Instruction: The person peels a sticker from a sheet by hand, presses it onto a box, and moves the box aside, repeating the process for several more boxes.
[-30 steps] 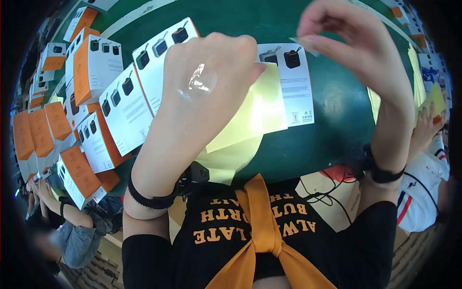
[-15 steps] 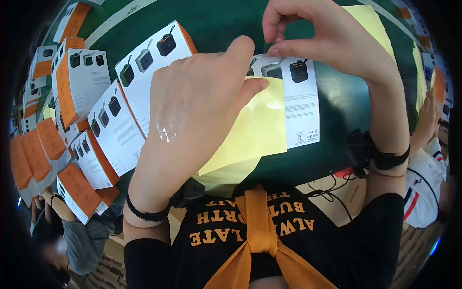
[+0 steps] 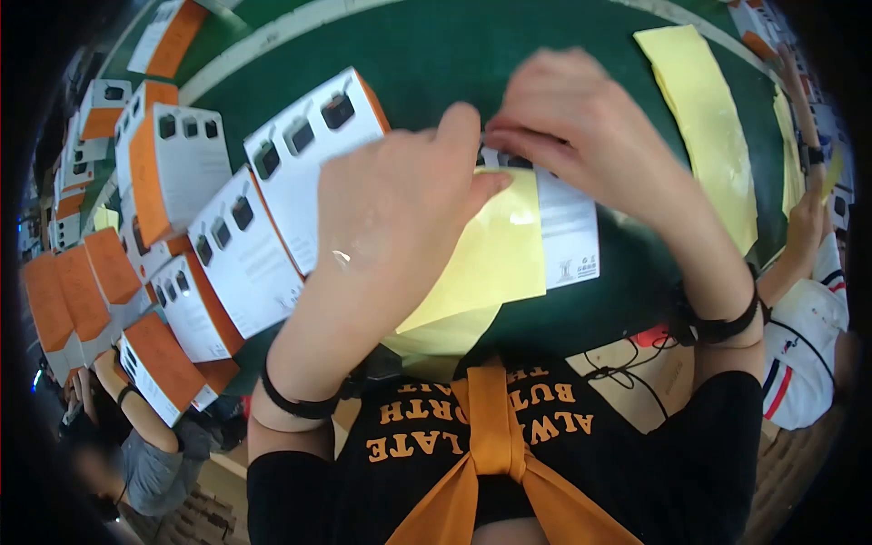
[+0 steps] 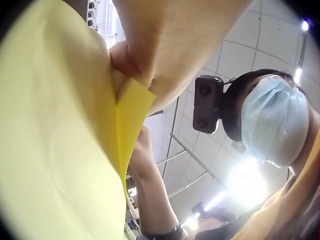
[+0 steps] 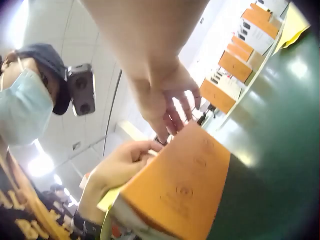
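My left hand (image 3: 391,213) grips a yellow paper (image 3: 500,259) against a white-and-orange speaker box (image 3: 574,241), its thumb lying on the paper's upper edge. In the left wrist view the yellow paper (image 4: 60,130) fills the left side, with a folded flap by the thumb. A shiny clear film (image 3: 341,258) sits on the back of this hand. My right hand (image 3: 581,113) is at the box's top edge, thumb and forefinger brought together close to the left fingertips; the small clear sticker between them is hidden now. In the right wrist view the box's orange side (image 5: 182,182) faces up.
Several similar boxes (image 3: 241,245) stand in rows on the left of the green table (image 3: 436,54). Folded yellow papers (image 3: 708,127) lie at the right. A pale strip (image 3: 272,41) crosses the far side. Other people (image 3: 799,354) sit on either side; dark cables (image 3: 627,368) hang below the table edge.
My right hand has moved left and down from the right side to the box's top edge, carrying the small clear sticker. The left hand keeps its grip on the yellow paper.
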Tool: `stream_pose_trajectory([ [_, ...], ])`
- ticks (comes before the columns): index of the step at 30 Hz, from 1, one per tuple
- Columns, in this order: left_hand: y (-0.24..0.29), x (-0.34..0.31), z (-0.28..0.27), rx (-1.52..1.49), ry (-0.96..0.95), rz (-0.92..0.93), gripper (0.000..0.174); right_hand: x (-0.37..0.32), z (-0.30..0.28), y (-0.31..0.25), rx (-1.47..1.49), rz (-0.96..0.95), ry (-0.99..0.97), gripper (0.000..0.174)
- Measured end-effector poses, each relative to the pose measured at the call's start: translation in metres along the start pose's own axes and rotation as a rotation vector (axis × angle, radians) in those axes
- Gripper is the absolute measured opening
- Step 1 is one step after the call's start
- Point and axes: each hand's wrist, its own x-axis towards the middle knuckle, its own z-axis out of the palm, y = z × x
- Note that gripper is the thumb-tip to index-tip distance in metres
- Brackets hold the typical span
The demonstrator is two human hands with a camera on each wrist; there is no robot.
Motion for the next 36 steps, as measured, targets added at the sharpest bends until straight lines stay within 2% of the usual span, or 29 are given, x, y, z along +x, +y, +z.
stream_pose_trajectory([
  [1, 0.001, 0.001, -0.001, 0.018, 0.033, 0.018, 0.033, -0.005, 0.002, 0.003, 0.032, 0.049, -0.022, 0.013],
  [3, 0.003, 0.0, -0.005, -0.034, -0.038, -0.062, 0.038, -0.006, -0.01, -0.003, -0.211, 0.008, -0.023, 0.014],
  [4, 0.001, -0.007, -0.01, -0.078, -0.016, 0.004, 0.04, -0.006, -0.017, -0.008, -0.269, -0.008, 0.072, 0.02],
  [5, -0.003, -0.016, -0.02, -0.118, 0.005, 0.075, 0.042, -0.005, -0.026, -0.023, -0.204, 0.008, 0.082, 0.037],
  [7, -0.006, -0.037, -0.057, -0.419, -0.001, 0.129, 0.041, -0.017, -0.032, -0.043, 0.049, -0.021, -0.242, 0.091],
  [8, -0.012, -0.047, -0.072, -0.475, -0.021, 0.069, 0.038, -0.019, -0.033, -0.052, -0.104, -0.018, -0.307, 0.102],
  [10, -0.015, -0.063, -0.091, -0.611, -0.008, -0.12, 0.03, -0.009, -0.037, -0.052, -0.154, -0.002, -0.403, 0.101],
  [14, -0.019, -0.08, -0.095, -0.625, 0.007, -0.076, 0.025, 0.034, -0.044, 0.018, -0.256, 0.043, -0.389, 0.101],
  [15, -0.018, -0.083, -0.092, -0.62, 0.027, -0.082, 0.025, 0.053, -0.037, 0.042, -0.229, 0.074, -0.318, 0.103],
  [16, -0.018, -0.085, -0.088, -0.638, 0.066, -0.09, 0.024, 0.079, -0.038, 0.061, -0.264, 0.076, -0.362, 0.1],
  [17, -0.016, -0.087, -0.087, -0.655, 0.103, -0.099, 0.023, 0.1, -0.029, 0.085, -0.275, 0.034, -0.296, 0.099],
  [19, -0.015, -0.088, -0.091, -0.632, 0.077, -0.189, 0.02, 0.147, -0.012, 0.126, -0.29, 0.059, -0.309, 0.097],
  [20, -0.018, -0.089, -0.086, -0.587, 0.165, -0.203, 0.018, 0.17, -0.011, 0.136, -0.384, 0.083, -0.333, 0.087],
  [21, -0.021, -0.091, -0.082, -0.547, 0.244, -0.222, 0.017, 0.187, -0.004, 0.145, -0.698, 0.069, -0.305, 0.067],
  [22, -0.027, -0.093, -0.085, -0.452, 0.294, -0.272, 0.013, 0.194, -0.009, 0.121, -0.708, 0.065, -0.201, 0.057],
  [23, -0.031, -0.092, -0.084, -0.534, 0.405, -0.314, 0.011, 0.203, -0.02, 0.099, -0.712, 0.061, -0.094, 0.05],
  [25, -0.035, -0.09, -0.093, -0.535, 0.504, -0.298, 0.015, 0.188, -0.061, -0.003, 0.377, 0.141, -0.157, 0.046],
  [27, -0.044, -0.093, -0.1, -0.448, 0.44, -0.291, 0.017, 0.16, -0.05, -0.041, 0.745, 0.193, -0.374, 0.043],
  [29, -0.051, -0.096, -0.094, -0.363, 0.369, -0.258, 0.018, 0.136, 0.014, -0.029, 0.12, -0.118, 0.014, 0.057],
  [30, -0.055, -0.095, -0.081, -0.283, 0.328, -0.186, 0.02, 0.118, 0.041, -0.027, -0.329, -0.156, 0.189, 0.065],
  [31, -0.058, -0.095, -0.068, -0.202, 0.283, -0.11, 0.021, 0.106, 0.047, -0.033, -0.283, -0.148, 0.005, 0.073],
  [33, -0.059, -0.098, -0.055, -0.223, 0.277, -0.065, 0.022, 0.094, 0.026, -0.043, 0.142, 0.164, -0.398, 0.072],
  [35, -0.048, -0.099, -0.059, -0.48, 0.308, -0.055, 0.018, 0.063, 0.018, -0.041, 0.151, 0.161, -0.371, 0.067],
  [36, -0.037, -0.101, -0.071, -0.554, 0.176, -0.119, 0.017, 0.046, 0.013, -0.041, 0.151, 0.14, -0.341, 0.063],
])
